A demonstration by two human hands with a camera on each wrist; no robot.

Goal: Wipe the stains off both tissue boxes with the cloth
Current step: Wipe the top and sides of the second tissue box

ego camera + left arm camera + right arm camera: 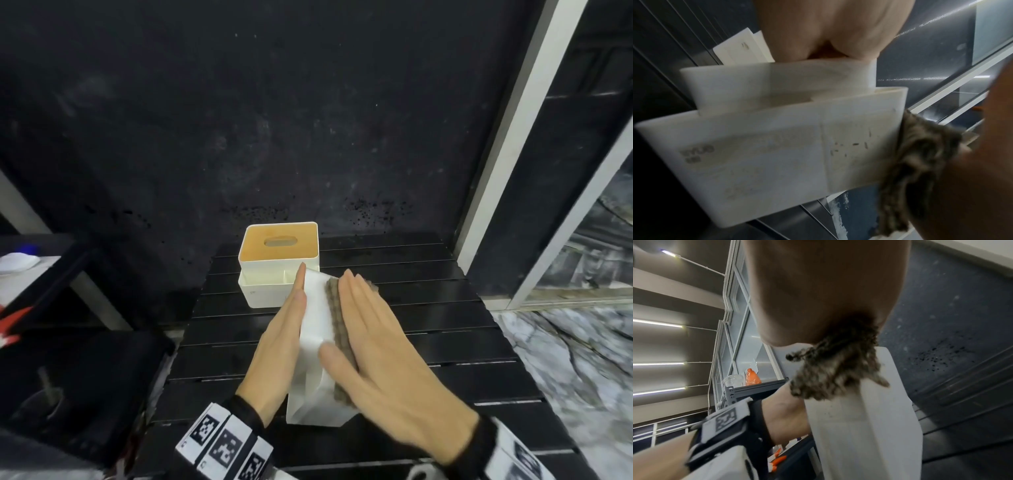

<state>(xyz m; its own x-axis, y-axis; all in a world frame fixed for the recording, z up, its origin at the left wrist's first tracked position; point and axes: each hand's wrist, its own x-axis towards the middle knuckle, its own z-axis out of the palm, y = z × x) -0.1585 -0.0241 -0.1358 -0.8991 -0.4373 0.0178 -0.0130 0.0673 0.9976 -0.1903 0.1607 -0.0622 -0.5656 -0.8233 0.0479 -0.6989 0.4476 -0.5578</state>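
A white tissue box [317, 346] stands on edge on the black slatted table [428, 308], held between both hands. My left hand [287, 329] lies flat against its left face, fingers straight. My right hand [373, 342] presses a brown nubby cloth [337, 315] flat against the right face, thumb resting on the upper face. In the left wrist view the box's underside [777, 154] shows small dark marks, with the cloth [916, 162] at its right edge. The second white tissue box [279, 270], with a wooden lid, stands upright just behind.
A dark speckled wall rises behind the table. A white frame post [507, 137] and marble floor [565, 342] are at the right. A black shelf unit [51, 274] stands at the left. An orange bottle [752, 376] sits on a far rack.
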